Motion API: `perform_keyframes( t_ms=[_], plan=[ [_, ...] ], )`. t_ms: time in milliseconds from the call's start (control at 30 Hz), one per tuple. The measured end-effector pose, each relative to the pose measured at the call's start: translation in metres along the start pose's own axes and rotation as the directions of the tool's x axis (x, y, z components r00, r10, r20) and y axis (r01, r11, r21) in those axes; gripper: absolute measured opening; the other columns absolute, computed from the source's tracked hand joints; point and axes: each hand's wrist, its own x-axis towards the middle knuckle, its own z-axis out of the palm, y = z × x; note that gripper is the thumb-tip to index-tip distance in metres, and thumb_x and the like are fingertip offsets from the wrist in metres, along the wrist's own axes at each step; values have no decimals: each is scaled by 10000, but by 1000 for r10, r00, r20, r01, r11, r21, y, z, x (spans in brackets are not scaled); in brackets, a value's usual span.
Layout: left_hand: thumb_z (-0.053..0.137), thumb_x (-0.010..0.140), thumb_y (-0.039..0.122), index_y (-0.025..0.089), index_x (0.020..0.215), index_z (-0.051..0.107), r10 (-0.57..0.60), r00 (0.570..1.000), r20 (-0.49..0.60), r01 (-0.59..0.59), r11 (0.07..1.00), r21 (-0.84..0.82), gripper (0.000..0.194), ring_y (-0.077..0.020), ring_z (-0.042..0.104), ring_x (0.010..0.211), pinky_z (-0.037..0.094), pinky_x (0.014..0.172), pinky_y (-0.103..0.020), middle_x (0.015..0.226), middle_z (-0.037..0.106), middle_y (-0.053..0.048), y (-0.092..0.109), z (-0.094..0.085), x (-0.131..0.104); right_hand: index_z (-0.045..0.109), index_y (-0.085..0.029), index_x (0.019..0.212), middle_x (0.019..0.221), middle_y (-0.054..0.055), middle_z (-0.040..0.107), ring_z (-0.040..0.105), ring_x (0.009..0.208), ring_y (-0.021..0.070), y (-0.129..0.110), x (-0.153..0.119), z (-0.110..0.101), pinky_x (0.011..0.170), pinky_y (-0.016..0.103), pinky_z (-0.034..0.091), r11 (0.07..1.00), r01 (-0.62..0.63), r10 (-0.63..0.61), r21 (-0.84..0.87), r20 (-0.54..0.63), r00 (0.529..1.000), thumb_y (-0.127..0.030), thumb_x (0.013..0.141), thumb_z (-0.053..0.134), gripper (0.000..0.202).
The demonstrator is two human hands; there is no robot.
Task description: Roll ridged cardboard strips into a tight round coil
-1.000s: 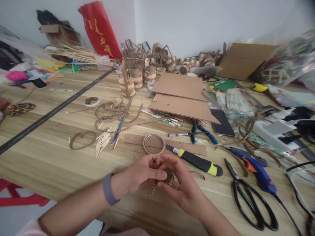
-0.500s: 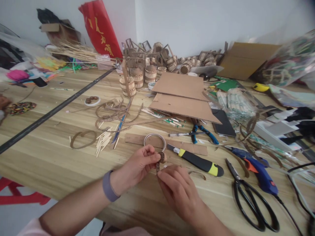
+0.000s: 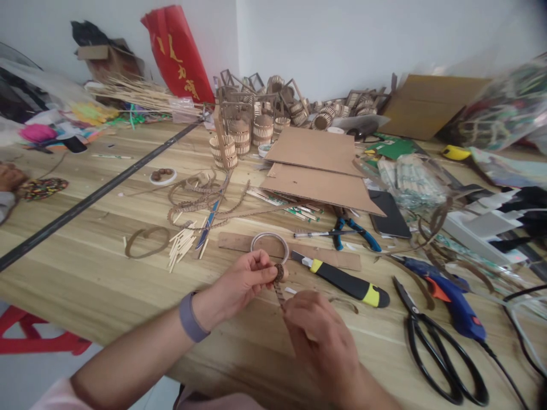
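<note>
Roll (image 3: 280,273): small, brown, coiled, in front of the tape ring (image 3: 270,234), between the 2 hands
Left hand (image 3: 239,280): grasping the roll, thumb pressed against its side; purple band (image 3: 193,317) at the wrist
Strip (image 3: 279,294): ridged, running from the roll down to the right hand (image 3: 322,330)
Right hand: fingers curled in, grasping the strip's lower part
Cutter (image 3: 342,278): beyond the right hand, blade pointing to the ring
Scissors (image 3: 436,344): right of the right hand, beside the glue gun (image 3: 453,299)
Sticks (image 3: 182,247): loose pile, left of the ring
Cardboard (image 3: 316,151): 2 sheets, overlapping, beyond the pliers (image 3: 363,233)
Baskets (image 3: 261,130): crowded at the wall
</note>
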Motion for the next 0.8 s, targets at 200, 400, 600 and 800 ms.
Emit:
perform_keyframes(
  t_ms=[200,400,600,800],
  plan=[
    [896,584,431,187,638,350,59,995,86,-69,989,128,600,-83,455,604,316,577,-215,650,522,44,-3,-5,2,622,-240,855,689,16,673,661,617,165,-4,17,-5,553,273,553,981,-189,193,36,-166,967,-60,869,555,193],
    [864,627,452,193,661,330,40,987,153,-70,978,197,594,-78,428,595,298,574,-215,690,533,41,-6,-6,0,540,-250,755,673,-7,676,662,609,160,-1,19,-6,533,261,529,970,-208,235,128,-257,937,-57,842,591,218],
    [848,648,470,196,657,318,8,974,228,-58,975,213,597,-82,430,600,292,574,-218,698,559,27,-3,-3,-4,515,-255,775,661,-7,659,653,597,159,1,18,-5,519,266,528,972,-208,232,114,-274,933,-69,848,594,215],
    [849,634,504,194,652,315,-5,974,226,-58,960,272,617,-92,488,632,329,594,-222,743,604,1,1,-2,-6,494,-258,786,674,-9,661,650,610,155,2,16,-4,520,262,533,970,-202,232,135,-259,938,-50,846,580,232]
  ],
)
